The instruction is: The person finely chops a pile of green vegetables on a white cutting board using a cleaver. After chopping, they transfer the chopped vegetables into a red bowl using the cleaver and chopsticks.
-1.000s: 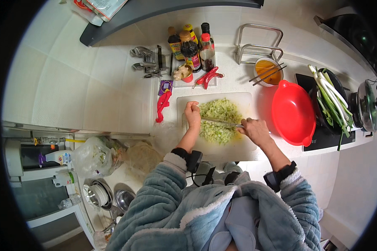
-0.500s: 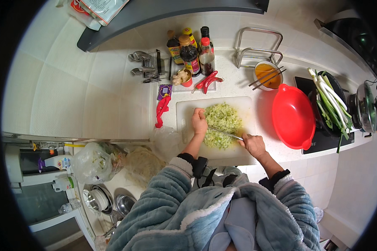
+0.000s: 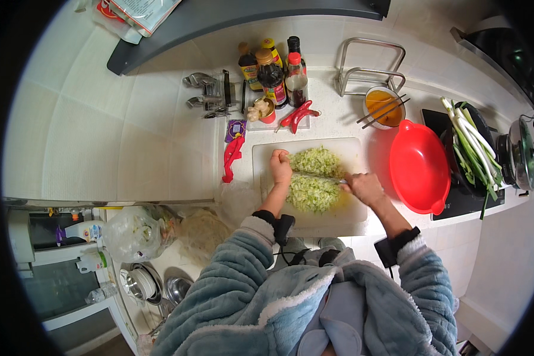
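Finely chopped pale green vegetable [image 3: 312, 197], perhaps cabbage, lies heaped on a white cutting board [image 3: 350, 216]. A knife [image 3: 320, 177] lies across the heap from left to right, its blade in among the pieces. My right hand [image 3: 365, 188] is closed round the knife's handle at the right of the heap. My left hand [image 3: 280, 167] is closed at the blade's far-left end, beside the heap; its fingers partly hide the tip.
Right of the board are a red plastic basin [image 3: 420, 169], a bowl of orange liquid [image 3: 384, 107] with chopsticks across it, and green onions [image 3: 473, 142] over a pan. Behind stand sauce bottles [image 3: 272, 77], red chilies [image 3: 296, 117] and a metal rack [image 3: 371, 74]. A plastic bag [image 3: 133, 234] sits at left.
The knife has turned to lie more level across the heap, its handle end having risen in the picture with my right hand. My left hand stays by the tip.
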Motion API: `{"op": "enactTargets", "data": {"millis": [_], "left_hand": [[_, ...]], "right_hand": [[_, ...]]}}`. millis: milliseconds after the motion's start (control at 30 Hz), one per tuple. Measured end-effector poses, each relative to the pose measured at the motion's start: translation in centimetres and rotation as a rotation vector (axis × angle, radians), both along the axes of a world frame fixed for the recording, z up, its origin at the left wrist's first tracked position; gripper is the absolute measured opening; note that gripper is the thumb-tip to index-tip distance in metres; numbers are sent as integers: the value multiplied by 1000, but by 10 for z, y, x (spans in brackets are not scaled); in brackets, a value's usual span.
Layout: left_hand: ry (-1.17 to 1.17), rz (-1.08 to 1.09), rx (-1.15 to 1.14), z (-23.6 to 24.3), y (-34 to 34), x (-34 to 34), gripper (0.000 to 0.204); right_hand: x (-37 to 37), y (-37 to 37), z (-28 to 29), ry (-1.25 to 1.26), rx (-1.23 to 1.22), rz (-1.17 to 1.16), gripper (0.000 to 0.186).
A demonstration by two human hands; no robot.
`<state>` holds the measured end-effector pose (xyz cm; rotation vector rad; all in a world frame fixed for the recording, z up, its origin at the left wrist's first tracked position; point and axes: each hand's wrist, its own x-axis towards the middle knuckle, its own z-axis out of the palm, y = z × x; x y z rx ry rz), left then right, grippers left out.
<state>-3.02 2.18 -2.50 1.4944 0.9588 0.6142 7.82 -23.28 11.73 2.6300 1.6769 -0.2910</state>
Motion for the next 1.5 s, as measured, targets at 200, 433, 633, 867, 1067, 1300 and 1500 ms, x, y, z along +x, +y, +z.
{"op": "enactTargets", "data": {"millis": [200,433,633,867,1067,1300,1500], "left_hand": [[-46,-63,248,9,-11,-1,12],[-373,24,-248,45,1,8,14],[-149,-8,156,16,-13,13,10],[-154,-81,-2,21,-11,7,12],[-115,-86,86,38,-12,16,15],[-121,-36,311,34,-11,33,16],[-224,-113,-51,17,-5,20,15]], "right_hand": [[-49,-17,-10,95,-32,-175,37],[-14,-7,12,-65,134,-60,38],[22,1,4,65,-13,-32,44],[-34,-8,-1,74,65,-162,38],[-24,-10,14,43,61,-143,37],[28,4,8,78,42,-108,40],[8,2,1,-5,39,-87,40]]}}
